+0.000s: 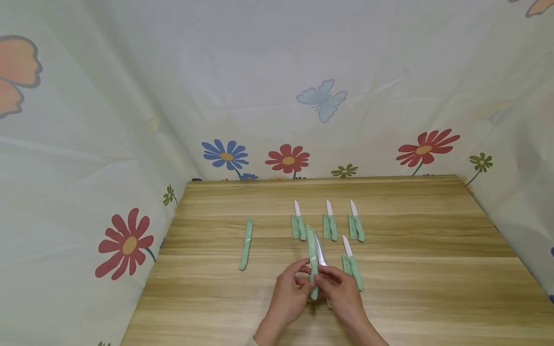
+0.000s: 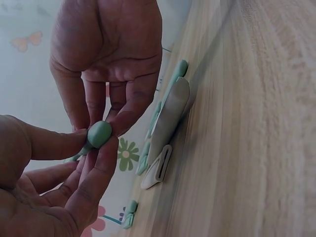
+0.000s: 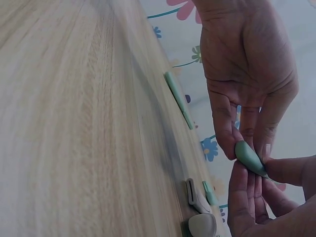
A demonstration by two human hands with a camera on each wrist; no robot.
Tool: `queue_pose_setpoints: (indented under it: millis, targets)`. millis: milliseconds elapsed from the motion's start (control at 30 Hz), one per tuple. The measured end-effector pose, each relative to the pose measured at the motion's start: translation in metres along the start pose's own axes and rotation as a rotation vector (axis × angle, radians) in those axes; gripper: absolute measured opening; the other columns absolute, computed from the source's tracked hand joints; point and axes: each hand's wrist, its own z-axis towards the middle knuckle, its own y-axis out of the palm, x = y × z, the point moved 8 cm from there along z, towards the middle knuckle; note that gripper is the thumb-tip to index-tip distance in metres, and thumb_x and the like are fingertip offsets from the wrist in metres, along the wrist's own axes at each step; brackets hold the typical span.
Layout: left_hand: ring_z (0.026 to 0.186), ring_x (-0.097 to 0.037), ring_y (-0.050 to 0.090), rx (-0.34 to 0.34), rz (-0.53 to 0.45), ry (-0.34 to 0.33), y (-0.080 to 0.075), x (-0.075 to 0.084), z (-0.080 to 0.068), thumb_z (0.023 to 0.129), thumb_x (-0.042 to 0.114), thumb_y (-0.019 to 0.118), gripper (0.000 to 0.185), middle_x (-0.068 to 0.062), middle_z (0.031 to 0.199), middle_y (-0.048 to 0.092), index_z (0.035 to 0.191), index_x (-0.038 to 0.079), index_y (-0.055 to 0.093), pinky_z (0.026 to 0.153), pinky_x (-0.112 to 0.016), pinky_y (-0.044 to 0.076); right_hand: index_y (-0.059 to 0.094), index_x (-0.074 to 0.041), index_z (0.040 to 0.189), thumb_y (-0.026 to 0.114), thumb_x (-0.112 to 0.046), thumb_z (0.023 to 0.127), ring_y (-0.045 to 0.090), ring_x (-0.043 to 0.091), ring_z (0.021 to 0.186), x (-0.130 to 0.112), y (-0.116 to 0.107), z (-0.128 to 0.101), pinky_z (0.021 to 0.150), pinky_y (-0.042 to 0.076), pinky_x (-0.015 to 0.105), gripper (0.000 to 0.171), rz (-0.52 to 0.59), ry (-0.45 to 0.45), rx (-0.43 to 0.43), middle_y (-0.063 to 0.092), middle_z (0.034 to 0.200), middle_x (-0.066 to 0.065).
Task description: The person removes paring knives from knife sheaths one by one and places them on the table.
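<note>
Both hands pinch a sheathed pale green knife [image 1: 312,245] between thumbs and fingers, tip pointing away from me. The left hand [image 1: 287,290] is on its left side, the right hand [image 1: 344,294] on its right. In the left wrist view its rounded handle end [image 2: 100,134] shows between the fingertips. Just below the hands, a knife with a shiny metal blade [image 1: 320,250] lies on the table; the head view mostly hides its greyish-beige handle [image 2: 172,111]. A slotted beige sheath [image 2: 163,168] lies by it.
Several small green-handled knives with white blades, such as one knife [image 1: 352,264], lie beside their green sheaths, right of and beyond the hands. Another sheathed green knife [image 1: 246,245] lies to the left on the wooden table [image 1: 195,278]. A flowered curtain [image 1: 259,72] surrounds the table's back and sides.
</note>
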Motion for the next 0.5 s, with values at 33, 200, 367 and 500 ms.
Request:
queue_pose_setpoints:
  millis: [33,200,367,500]
  targets:
    - [0.088,-0.006,0.067,0.0,0.002,0.004,0.0005,0.0003,-0.0003,0.09,-0.001,0.074,0.055,-0.004,0.118,0.069,0.141,0.015,0.061,0.068,-0.02,0.058,0.069,0.005,0.124,0.072,-0.002,0.094,0.07,0.017,0.086,-0.0001,-0.0006,-0.0002,0.07,0.063,0.031,0.032,-0.001,0.0,-0.001,0.072,0.106,0.015]
    - [0.088,-0.004,0.067,-0.002,0.016,0.011,0.0025,0.0018,-0.0017,0.09,0.0,0.074,0.055,-0.003,0.118,0.069,0.141,0.015,0.061,0.07,-0.02,0.059,0.07,0.003,0.124,0.073,-0.004,0.093,0.07,0.017,0.085,-0.0007,-0.0039,-0.0018,0.07,0.061,0.029,0.032,-0.017,0.0,-0.007,0.073,0.106,0.015]
    - [0.087,-0.003,0.067,-0.007,0.02,0.011,0.0054,0.003,-0.0024,0.09,-0.001,0.074,0.055,-0.002,0.118,0.069,0.141,0.015,0.061,0.07,-0.021,0.059,0.069,0.002,0.125,0.074,-0.006,0.093,0.07,0.017,0.086,-0.0011,-0.0072,-0.0037,0.071,0.061,0.027,0.032,-0.03,0.006,-0.008,0.072,0.106,0.014]
    - [0.087,-0.004,0.067,-0.013,0.014,0.0,0.0077,0.0025,-0.0029,0.089,-0.003,0.072,0.056,-0.002,0.119,0.068,0.141,0.015,0.061,0.069,-0.02,0.058,0.069,0.001,0.125,0.074,-0.007,0.093,0.07,0.017,0.086,-0.0001,-0.0094,-0.005,0.07,0.06,0.027,0.033,-0.041,0.008,-0.004,0.073,0.105,0.013]
